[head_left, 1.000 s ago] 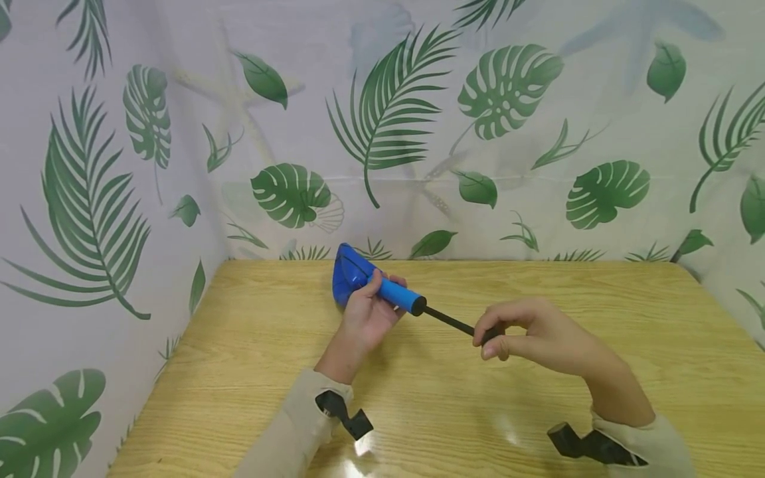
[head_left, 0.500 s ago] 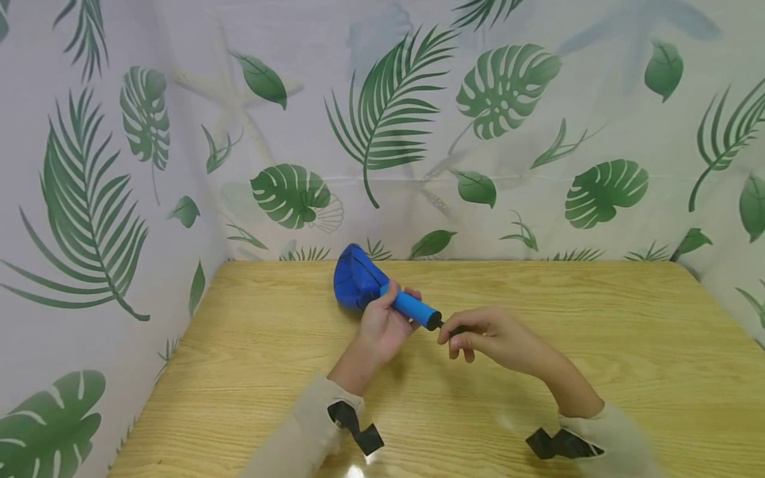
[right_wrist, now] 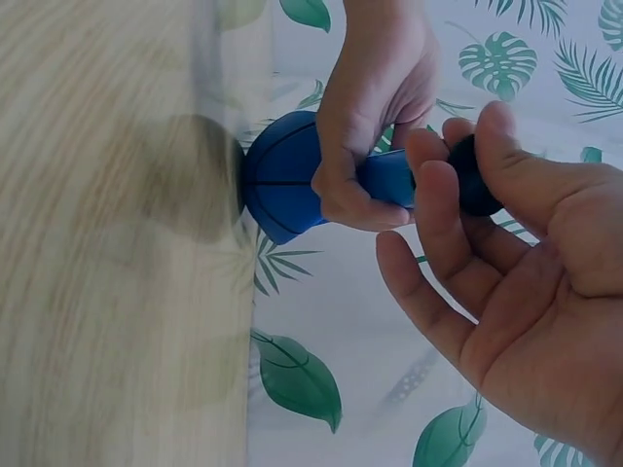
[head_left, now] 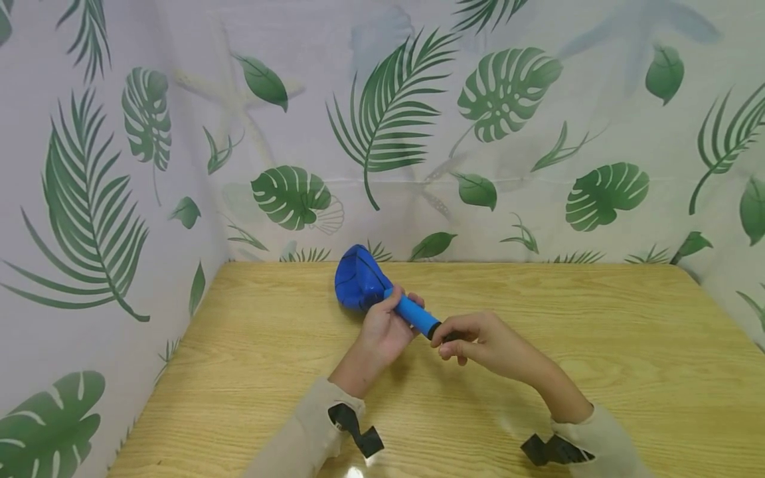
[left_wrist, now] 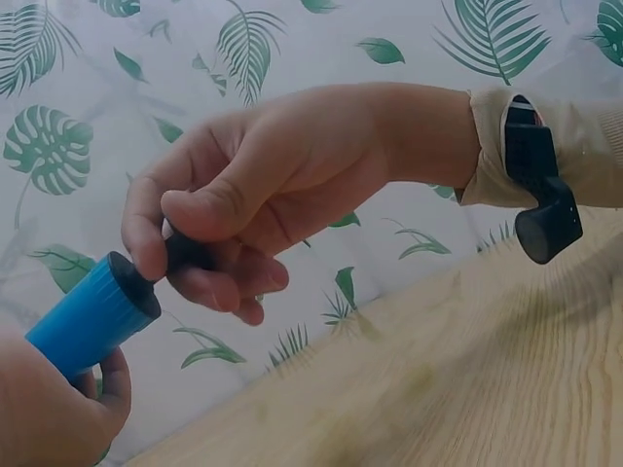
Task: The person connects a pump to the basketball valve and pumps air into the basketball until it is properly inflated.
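My left hand (head_left: 385, 332) grips the light-blue barrel of a hand pump (head_left: 418, 315), thumb along its top. At the pump's far end sits a dark-blue ball (head_left: 358, 277) with black seam lines, partly collapsed and dented. My right hand (head_left: 487, 342) pinches the black pump handle (right_wrist: 474, 177) between thumb and fingers, close against the barrel's black end cap (left_wrist: 133, 284). Almost none of the rod shows. In the right wrist view the ball (right_wrist: 284, 177) appears beyond the left hand. Where the pump joins the ball is hidden by the left hand.
A wood-grain table (head_left: 239, 372) lies beneath both hands. White cloth walls (head_left: 514, 153) printed with green leaves stand behind it and at the sides. Black wrist cameras (head_left: 556, 450) sit on both beige sleeves.
The right hand has pushed the handle left toward the barrel, so the long black rod has slid in. The left hand and pump have shifted slightly right, and more of the ball shows.
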{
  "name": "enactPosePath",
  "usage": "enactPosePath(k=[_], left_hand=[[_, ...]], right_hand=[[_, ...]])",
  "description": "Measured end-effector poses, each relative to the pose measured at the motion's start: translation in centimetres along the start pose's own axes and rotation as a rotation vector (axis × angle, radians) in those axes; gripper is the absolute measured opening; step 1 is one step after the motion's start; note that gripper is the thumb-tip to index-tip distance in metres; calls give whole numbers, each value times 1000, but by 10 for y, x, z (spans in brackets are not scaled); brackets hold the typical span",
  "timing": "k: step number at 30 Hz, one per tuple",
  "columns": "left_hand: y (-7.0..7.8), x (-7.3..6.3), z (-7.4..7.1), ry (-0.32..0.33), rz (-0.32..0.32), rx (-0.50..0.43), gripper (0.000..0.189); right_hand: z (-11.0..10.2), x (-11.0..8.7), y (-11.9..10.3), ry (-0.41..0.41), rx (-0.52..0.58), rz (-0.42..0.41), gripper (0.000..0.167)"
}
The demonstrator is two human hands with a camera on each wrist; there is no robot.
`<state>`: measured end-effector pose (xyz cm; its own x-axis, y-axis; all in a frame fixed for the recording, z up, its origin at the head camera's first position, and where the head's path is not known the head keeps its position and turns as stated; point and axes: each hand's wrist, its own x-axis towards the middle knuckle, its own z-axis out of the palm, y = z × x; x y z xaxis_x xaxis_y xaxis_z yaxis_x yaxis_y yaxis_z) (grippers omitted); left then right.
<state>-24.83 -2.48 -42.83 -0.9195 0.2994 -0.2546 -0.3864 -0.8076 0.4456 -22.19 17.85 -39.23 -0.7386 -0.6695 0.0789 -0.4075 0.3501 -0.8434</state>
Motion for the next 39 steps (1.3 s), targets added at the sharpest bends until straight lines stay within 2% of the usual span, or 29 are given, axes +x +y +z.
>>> enactPosePath(k=[8, 17, 21, 28, 33, 39], left_hand=[[8, 1, 0, 15, -8, 17, 14], [32, 0, -1, 44, 88, -42, 12], [38, 1, -3, 27, 91, -80, 14], [36, 0, -3, 8, 78, -61, 13], [32, 0, -3, 10, 105, -50, 11], [19, 0, -2, -24, 70, -28, 13]], right_hand=[[-7, -4, -8, -8, -9, -1, 12], [-35, -24, -28, -19, -5, -1, 12], [-47, -34, -30, 8, -3, -38, 12], [-50, -36, -26, 0, 18, -161, 14], [-48, -33, -19, 37, -8, -163, 14], [-39, -24, -11, 42, -20, -171, 12]])
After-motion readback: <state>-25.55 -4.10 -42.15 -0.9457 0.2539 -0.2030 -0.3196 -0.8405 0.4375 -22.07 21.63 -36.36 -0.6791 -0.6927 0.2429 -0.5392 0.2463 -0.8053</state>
